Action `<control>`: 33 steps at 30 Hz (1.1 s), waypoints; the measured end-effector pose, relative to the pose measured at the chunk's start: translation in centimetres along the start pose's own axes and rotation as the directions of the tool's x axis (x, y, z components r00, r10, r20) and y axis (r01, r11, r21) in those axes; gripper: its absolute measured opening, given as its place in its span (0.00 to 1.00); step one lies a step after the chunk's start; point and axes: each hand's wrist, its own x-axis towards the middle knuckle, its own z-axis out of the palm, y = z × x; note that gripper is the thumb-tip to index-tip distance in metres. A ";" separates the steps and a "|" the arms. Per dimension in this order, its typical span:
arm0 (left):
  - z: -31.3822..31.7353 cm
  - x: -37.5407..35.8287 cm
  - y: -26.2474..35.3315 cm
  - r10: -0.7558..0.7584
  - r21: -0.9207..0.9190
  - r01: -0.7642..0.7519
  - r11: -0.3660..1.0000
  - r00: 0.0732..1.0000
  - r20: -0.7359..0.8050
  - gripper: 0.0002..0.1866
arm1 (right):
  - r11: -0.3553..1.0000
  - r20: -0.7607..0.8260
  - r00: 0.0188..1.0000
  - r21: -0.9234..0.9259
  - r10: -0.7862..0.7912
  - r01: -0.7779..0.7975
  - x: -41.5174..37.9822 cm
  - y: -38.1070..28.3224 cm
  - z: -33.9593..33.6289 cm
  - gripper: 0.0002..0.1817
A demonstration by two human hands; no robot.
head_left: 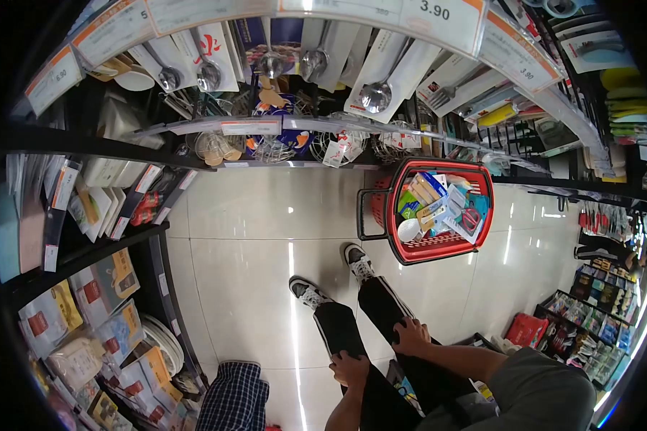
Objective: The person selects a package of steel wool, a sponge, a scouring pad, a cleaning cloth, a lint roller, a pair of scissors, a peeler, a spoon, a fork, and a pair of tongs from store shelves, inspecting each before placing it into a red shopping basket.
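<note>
My left hand (350,369) lies on my left thigh, fingers spread over the black trousers (336,325). On the other thigh rests my right hand (412,337), its fingers also apart. Neither hand holds anything. A red shopping basket (438,253) stands on the floor ahead of my right foot, with its black handle (362,215) folded out to the left. Inside are several packaged goods, among them a pair of scissors (470,218) in a pack and a white rounded item (408,230) whose kind I cannot make out.
Ahead, a shelf carries carded ladles (375,97) and a fork (442,97), with price labels (436,10) above. Wire goods (273,149) sit lower. Left shelves hold packets (126,327) and plates (164,345). A plaid garment (233,395) shows at the bottom. Racks (589,316) stand right.
</note>
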 end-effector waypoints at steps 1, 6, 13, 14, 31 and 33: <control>-0.1 0.0 0.1 -0.009 -0.001 0.009 1.000 1.000 -0.002 0.24 | 1.000 -0.001 1.000 -0.001 -0.001 0.001 0.0 0.0 0.1 0.25; -0.2 0.0 0.4 -0.030 0.007 0.030 1.000 0.999 -0.010 0.22 | 1.000 0.000 1.000 -0.006 -0.001 0.001 0.4 0.4 0.2 0.25; -0.4 0.5 0.7 -0.055 -0.020 0.054 0.998 0.998 -0.043 0.21 | 0.994 -0.055 0.994 0.048 -0.095 0.098 4.2 0.9 -0.3 0.23; -0.6 0.6 0.6 -0.058 -0.019 0.058 0.998 0.997 -0.041 0.21 | 0.961 -0.154 0.968 0.164 -0.198 0.223 6.7 0.8 0.3 0.22; -1.8 1.0 1.0 -0.060 -0.089 0.058 0.994 0.998 -0.021 0.21 | 0.612 -0.952 0.078 -0.126 -0.295 0.781 9.5 -24.6 -43.7 0.25; -1.7 1.2 1.1 -0.063 -0.095 0.060 0.994 0.998 -0.030 0.21 | 0.590 -0.952 0.070 -0.127 -0.299 0.797 10.0 -24.8 -43.5 0.25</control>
